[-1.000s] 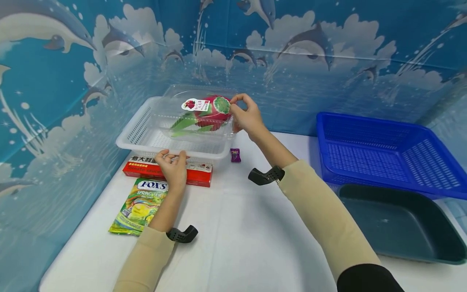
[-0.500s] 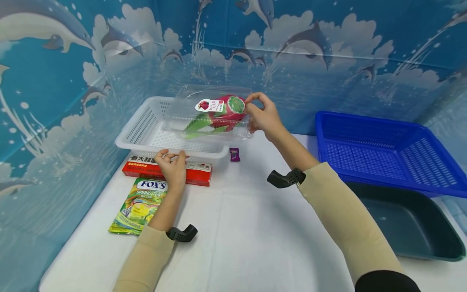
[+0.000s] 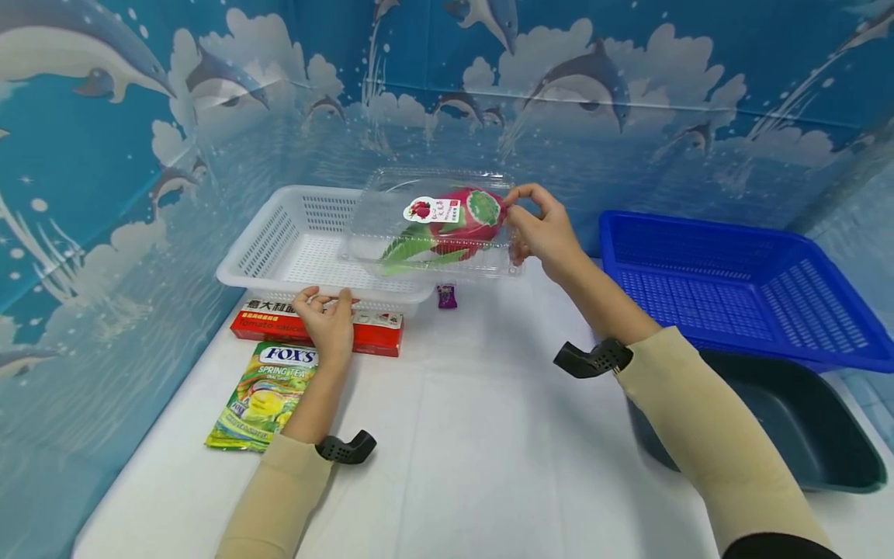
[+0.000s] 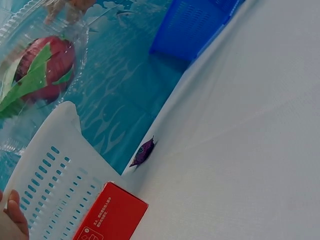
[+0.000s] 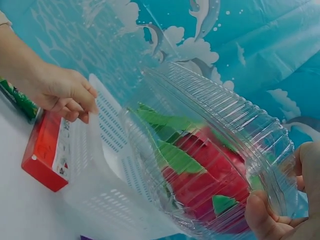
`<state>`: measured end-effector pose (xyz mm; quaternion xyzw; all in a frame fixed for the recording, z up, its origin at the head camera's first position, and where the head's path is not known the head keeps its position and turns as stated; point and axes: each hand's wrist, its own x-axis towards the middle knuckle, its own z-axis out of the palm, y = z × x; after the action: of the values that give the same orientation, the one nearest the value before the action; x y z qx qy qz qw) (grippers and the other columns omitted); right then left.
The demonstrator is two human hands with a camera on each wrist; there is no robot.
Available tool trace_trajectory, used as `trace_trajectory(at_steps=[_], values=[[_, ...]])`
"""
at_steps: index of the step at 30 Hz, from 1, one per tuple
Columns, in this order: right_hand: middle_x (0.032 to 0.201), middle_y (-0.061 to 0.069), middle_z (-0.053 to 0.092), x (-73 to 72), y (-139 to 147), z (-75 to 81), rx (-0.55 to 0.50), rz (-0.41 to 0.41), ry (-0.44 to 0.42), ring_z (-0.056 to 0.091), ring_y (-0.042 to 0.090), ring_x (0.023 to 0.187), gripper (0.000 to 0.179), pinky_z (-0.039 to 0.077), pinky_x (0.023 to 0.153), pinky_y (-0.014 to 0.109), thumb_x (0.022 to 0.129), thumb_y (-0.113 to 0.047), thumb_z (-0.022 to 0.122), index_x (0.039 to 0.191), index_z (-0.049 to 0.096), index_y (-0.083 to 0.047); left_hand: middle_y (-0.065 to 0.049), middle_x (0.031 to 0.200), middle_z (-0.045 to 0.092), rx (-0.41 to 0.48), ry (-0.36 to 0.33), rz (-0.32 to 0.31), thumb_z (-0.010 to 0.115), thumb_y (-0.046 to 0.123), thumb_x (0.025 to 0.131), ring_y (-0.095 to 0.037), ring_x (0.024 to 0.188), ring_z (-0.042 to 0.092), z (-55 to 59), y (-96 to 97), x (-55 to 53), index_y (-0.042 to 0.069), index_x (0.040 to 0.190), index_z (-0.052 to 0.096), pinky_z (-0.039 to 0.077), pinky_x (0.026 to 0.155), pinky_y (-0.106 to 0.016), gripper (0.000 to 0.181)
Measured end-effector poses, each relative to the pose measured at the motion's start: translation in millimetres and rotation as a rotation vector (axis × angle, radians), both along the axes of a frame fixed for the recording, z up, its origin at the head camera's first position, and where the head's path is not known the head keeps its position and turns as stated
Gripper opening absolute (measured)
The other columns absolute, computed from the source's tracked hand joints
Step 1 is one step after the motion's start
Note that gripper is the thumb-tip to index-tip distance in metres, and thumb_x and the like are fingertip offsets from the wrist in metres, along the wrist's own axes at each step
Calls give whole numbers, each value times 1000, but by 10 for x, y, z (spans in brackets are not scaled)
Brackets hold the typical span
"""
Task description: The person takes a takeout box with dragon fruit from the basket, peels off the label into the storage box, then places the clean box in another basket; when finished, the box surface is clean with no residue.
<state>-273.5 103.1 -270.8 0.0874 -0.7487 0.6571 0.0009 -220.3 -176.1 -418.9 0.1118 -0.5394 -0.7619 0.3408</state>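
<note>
My right hand (image 3: pixel 548 233) pinches the right end of a clear plastic clamshell box (image 3: pixel 377 210), which hangs over the right part of a white plastic basket (image 3: pixel 240 264). Inside the box lies a red dragon fruit (image 3: pixel 482 229) with green leaf-like scales, seen through a lid bearing a white label (image 3: pixel 431 210). My left hand (image 3: pixel 330 326) grips the basket's near rim between thumb and fingers; the right wrist view shows that left hand (image 5: pixel 65 92) at the rim too. Part of the basket is seen only through the clear plastic.
Below the basket lie a red tomato sauce box (image 3: pixel 377 334) and a green-yellow candy bag (image 3: pixel 261 396), partly behind my left arm. A small purple wrapped candy (image 3: pixel 447 296) lies beside the basket. At right stand a blue basket (image 3: pixel 698 310) and a dark green tray (image 3: pixel 803 419).
My right hand has moved right with the clamshell box, from above the white basket to partly past its right end. My left hand has stayed at the basket's rim.
</note>
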Motion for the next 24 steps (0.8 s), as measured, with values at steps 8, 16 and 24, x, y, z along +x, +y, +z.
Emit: trace_trajectory(at_steps=[8,16,24], values=[[55,2,41,141,178,-48,-26,-48,-37,43,17,39,22,47,40,28,91,-8,49,113,54,-10,-7,90,47,-3,-5,8,61,-6,90,-16,64,60,15,14,13,7,115,32,53,61,-20,41],[68,5,50,318,413,-81,31,-88,-43,46,16,41,25,48,41,29,91,-8,47,114,53,-14,-7,88,47,18,9,7,60,-6,88,-16,60,59,9,34,1,8,114,33,52,57,-20,40],[58,4,48,479,584,-103,-5,-70,-37,47,18,41,27,47,40,29,92,-5,43,116,51,-12,-7,89,45,20,-5,3,61,-6,89,-15,62,60,7,20,8,7,116,32,52,58,-20,41]])
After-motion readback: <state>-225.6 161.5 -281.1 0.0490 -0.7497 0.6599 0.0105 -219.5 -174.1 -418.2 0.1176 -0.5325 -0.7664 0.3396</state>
